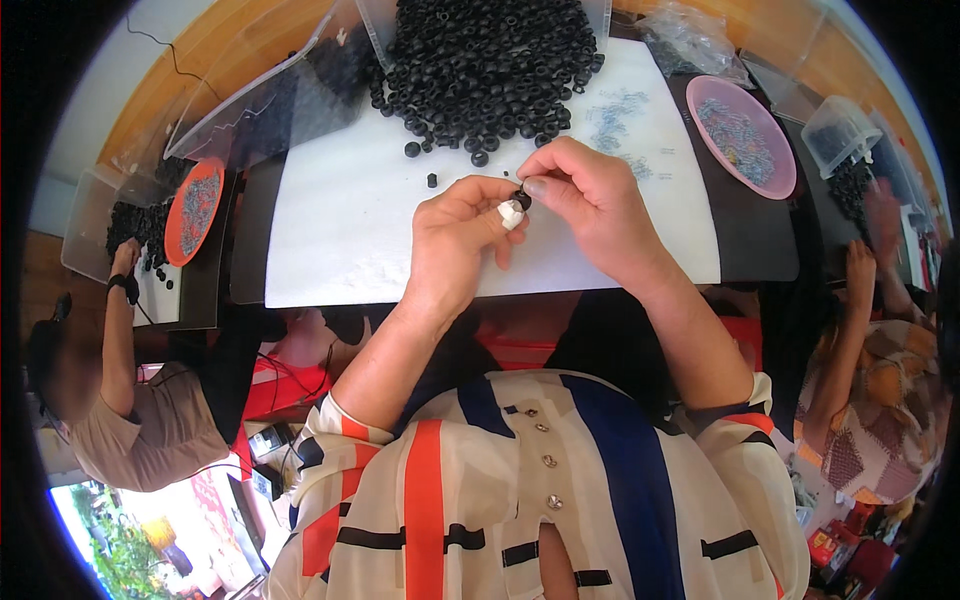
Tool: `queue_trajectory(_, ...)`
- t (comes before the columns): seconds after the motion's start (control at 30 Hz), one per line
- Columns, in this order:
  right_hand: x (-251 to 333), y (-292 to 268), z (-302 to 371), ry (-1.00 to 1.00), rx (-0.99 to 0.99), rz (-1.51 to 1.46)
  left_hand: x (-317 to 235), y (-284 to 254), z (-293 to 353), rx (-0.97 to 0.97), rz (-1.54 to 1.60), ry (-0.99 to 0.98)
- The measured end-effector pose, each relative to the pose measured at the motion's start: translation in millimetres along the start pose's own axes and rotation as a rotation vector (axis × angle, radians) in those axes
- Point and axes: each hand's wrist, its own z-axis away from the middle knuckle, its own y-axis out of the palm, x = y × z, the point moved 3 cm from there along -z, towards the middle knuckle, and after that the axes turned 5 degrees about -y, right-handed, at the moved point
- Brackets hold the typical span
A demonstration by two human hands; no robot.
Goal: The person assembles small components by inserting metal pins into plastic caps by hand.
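Fingers of the left hand and right hand pinch one black piece between them, beside one white wrap on the left thumb; this piece looks partway done. Just past the left fingers lies one loose piece. Beyond the right fingers are scattered metal bits, too small to count, and one pink bowl. Farthest, one uncountable heap seems left to do.
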Motion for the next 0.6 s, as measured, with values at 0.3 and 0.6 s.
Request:
queue_trajectory(0.3, 4.9, 5.7, 4.8, -0.021, -0.045, 0.086, 2.7, -2.0, 3.2, -0.004, 0.031, 0.037)
queue_trajectory(0.6, 1.7, 15.5, 16.8, -0.053, -0.118, 0.138, 2.4, 1.4, 6.1, -0.053, 0.009, 0.043)
